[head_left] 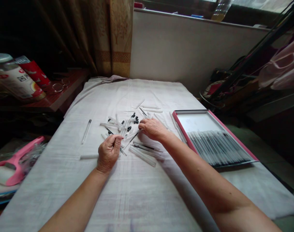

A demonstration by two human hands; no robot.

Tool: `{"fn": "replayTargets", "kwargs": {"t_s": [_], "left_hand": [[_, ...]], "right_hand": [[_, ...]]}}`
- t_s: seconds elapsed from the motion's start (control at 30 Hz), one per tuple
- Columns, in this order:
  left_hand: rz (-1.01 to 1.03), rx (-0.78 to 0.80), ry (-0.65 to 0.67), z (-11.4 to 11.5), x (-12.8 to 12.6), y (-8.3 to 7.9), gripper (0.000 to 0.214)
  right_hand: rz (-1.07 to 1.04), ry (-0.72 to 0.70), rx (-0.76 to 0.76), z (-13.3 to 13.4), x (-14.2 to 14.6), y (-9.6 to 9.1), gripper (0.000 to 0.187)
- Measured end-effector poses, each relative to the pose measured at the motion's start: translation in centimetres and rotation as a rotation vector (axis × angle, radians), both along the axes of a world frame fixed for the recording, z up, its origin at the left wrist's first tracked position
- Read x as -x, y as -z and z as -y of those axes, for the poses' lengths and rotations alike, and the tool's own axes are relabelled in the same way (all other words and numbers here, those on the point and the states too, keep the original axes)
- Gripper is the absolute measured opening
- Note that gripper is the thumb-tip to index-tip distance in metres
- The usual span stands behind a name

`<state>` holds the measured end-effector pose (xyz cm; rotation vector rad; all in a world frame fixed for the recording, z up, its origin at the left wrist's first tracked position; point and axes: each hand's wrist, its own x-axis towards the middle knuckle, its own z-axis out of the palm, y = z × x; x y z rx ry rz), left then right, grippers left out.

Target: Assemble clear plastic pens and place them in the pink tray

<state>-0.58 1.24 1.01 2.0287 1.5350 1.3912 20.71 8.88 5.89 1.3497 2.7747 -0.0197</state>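
Observation:
My left hand (pixel 109 152) is closed in a fist, thumb on top, around several clear pen barrels (pixel 123 129) whose ends stick out ahead of it. My right hand (pixel 152 128) reaches over the pile with its fingers pinched together; what they hold, if anything, is hidden. A thin dark ink refill (pixel 134 137) slants just beside those fingertips. Between and beyond the hands are loose translucent barrels (pixel 110 125) and small black caps (pixel 136 120). More barrels (pixel 142 156) lie closer to me, below the right wrist.
On the right is a pink-edged box (pixel 191 141) with a row of pens (pixel 217 146). A single pen (pixel 86 131) lies at the left. A pink tape dispenser (pixel 17 161) sits off the left edge, below a jar (pixel 18 80) and glasses (pixel 58 86) on a brown table.

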Motion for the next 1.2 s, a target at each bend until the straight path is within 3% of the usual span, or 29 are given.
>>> {"fn": "replayTargets", "kwargs": {"t_s": [0.13, 0.3, 0.43, 0.53, 0.73, 0.87, 0.97, 1.07, 1.2], "left_hand": [[-0.191, -0.170, 0.012, 0.2, -0.6, -0.2, 0.025], [-0.441, -0.204, 0.009, 0.5, -0.8, 0.1, 0.027], [-0.469, -0.219, -0.059, 0.1, -0.1, 0.5, 0.023], [-0.412, -0.218, -0.114, -0.2, 0.2, 0.6, 0.023], [-0.352, -0.099, -0.071, 0.0, -0.1, 0.8, 0.021], [-0.357, -0.163, -0.108, -0.1, 0.0, 1.1, 0.022], [-0.354, -0.223, -0.109, -0.3, 0.1, 1.2, 0.021], [-0.342, -0.234, -0.076, -0.3, 0.0, 1.2, 0.019], [-0.338, -0.244, -0.020, 0.0, -0.5, 1.2, 0.019]], "right_hand": [[-0.130, -0.013, 0.004, 1.8, -0.5, -0.4, 0.024], [-0.398, -0.118, -0.021, 2.9, 0.7, 0.1, 0.021], [-0.558, 0.041, 0.024, 2.1, 0.7, 0.6, 0.038], [-0.434, 0.123, 0.056, 1.5, 0.6, 0.9, 0.028], [-0.103, -0.094, 0.068, 1.0, 2.2, 0.9, 0.018], [0.000, -0.111, 0.038, 0.9, 2.3, 0.5, 0.023], [-0.016, -0.026, 0.040, 1.5, 1.0, 0.3, 0.022], [-0.307, 0.172, 0.068, 2.6, -0.8, 0.5, 0.019], [-1.157, 0.389, 0.188, 4.4, -1.7, 0.4, 0.020]]}}
